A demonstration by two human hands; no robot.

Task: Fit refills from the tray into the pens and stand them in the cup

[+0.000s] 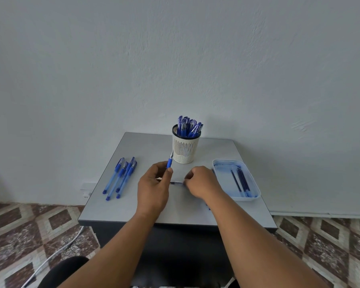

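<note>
Hands: left (pixel 154 183) pinches pen tip (pixel 170 163), right (pixel 202 181) barrel (pixel 177 183); cup (pixel 185 148) holds pens (pixel 188 126), tray (pixel 236 179) refills (pixel 240 179).

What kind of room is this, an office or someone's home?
Hard to be sure; it looks like a plain room set up as a small workstation. A small grey table stands against a bare white wall, the floor has patterned tiles, and a pen cup stands on the table.

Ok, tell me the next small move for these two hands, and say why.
Probably bring the two parts together: the left hand holds the blue grip section, tip up, while the right hand pinches the clear barrel lying level between them. They look apart, not yet joined.
</note>
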